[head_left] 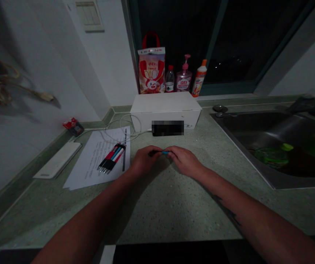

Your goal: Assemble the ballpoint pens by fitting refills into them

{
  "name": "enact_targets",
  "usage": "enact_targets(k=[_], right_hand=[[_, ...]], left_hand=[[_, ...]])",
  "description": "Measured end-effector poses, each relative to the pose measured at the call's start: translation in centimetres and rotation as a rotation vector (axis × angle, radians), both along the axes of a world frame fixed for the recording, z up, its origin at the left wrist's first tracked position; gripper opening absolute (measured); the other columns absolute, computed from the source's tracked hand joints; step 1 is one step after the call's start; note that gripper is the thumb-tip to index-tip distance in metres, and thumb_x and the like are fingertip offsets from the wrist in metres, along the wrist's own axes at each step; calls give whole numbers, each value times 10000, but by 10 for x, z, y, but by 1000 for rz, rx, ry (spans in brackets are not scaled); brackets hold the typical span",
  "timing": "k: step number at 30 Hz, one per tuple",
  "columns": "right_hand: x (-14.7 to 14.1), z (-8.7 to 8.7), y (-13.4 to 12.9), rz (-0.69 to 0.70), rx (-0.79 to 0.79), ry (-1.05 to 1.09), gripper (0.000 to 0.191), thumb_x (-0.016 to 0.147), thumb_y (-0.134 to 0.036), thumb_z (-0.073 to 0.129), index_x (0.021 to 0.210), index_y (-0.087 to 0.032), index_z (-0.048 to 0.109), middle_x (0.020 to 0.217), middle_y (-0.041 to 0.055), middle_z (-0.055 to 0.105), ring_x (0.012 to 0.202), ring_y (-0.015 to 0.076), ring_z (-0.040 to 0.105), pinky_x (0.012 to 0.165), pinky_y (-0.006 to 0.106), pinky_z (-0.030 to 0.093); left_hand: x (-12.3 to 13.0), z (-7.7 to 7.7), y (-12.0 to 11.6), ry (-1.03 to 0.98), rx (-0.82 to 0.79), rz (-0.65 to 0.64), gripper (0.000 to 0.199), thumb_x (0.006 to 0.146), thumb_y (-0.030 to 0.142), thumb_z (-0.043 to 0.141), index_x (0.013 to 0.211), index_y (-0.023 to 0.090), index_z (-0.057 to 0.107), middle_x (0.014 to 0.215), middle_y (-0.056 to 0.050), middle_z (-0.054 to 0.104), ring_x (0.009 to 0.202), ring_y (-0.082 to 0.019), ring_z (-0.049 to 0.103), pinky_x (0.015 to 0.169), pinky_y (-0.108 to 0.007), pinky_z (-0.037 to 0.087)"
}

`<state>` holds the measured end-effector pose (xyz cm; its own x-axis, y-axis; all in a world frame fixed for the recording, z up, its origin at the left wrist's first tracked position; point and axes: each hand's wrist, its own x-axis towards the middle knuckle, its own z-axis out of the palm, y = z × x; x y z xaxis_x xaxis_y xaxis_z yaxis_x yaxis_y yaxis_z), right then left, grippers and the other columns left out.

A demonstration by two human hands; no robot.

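Note:
A small, thin blue object (165,152), perhaps a pen, is held level above the counter (163,205). My left hand (145,160) pinches its dark left end between thumb and fingers. From the other side my right hand (185,160) closes on its right end. Just beyond the hands a black phone (167,129) leans on the front of a white box (165,102). Several pens (112,157) with red, blue, white and black barrels lie side by side on printed sheets (87,161), to the left of my left hand.
A white cable (106,129) loops over the papers. At the left are a white flat case (58,161) and a red packet (73,127). A bag (152,71) and several bottles (183,79) stand behind the box. The sink (256,135), holding green items, is at the right.

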<state>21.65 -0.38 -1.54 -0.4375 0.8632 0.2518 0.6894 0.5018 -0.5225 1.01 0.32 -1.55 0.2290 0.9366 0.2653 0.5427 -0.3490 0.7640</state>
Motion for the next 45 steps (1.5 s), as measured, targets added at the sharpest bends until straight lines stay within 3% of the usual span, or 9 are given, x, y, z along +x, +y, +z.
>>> enact_targets(k=[5,12,19,23,27,33,39,45], right_hand=[[1,1,1,29,7,-20,267,995,-165,472,1150,-207,685,1077,73,745,999,220,675,870,353,495],[4,-1,1,26,-91,-19,283,1027,-192,419,1086,-220,694,871,24,728,821,191,674,751,311,461],[1,-2,-1,-57,-24,49,176,918,-254,664,1091,-228,660,1031,50,740,911,214,683,761,311,465],[0,1,0,-42,-30,19,106,970,-257,599,1029,-224,680,985,51,750,888,212,687,758,319,465],[0,0,1,-29,-57,-62,223,1024,-253,486,964,-218,698,932,56,755,841,211,687,745,333,467],[1,-3,1,-80,-1,5,160,932,-302,658,1077,-237,679,1015,45,742,889,209,685,734,312,467],[0,-2,1,-51,6,-54,189,1012,-310,542,996,-228,710,959,53,737,879,209,677,756,316,461],[1,-3,3,-92,31,-45,182,1013,-315,547,1042,-223,701,983,56,730,900,213,673,757,310,458]], left_hand=[[-1,1,1,-19,-75,-34,119,833,170,694,905,227,770,869,-14,785,794,-185,717,769,-323,580],[-1,1,-1,8,-59,-46,135,832,166,684,914,227,773,888,-24,781,818,-187,703,787,-324,555],[0,1,0,-72,-110,-55,105,832,176,687,900,207,760,869,-25,778,803,-181,709,770,-310,557],[-2,1,0,-34,-88,-46,127,793,142,705,871,217,771,873,-22,781,814,-185,704,782,-314,549],[0,2,-2,-27,-66,-57,137,819,159,681,902,224,769,879,-18,783,819,-180,709,786,-307,548],[0,1,-1,-63,-88,-24,89,838,220,684,893,221,754,861,-21,779,791,-182,711,782,-322,564],[-1,2,0,-46,-73,-5,121,783,188,689,869,231,761,868,-16,774,818,-191,705,792,-320,562],[0,4,1,-110,-145,70,180,873,360,636,828,207,718,798,-23,758,764,-192,702,748,-316,547]])
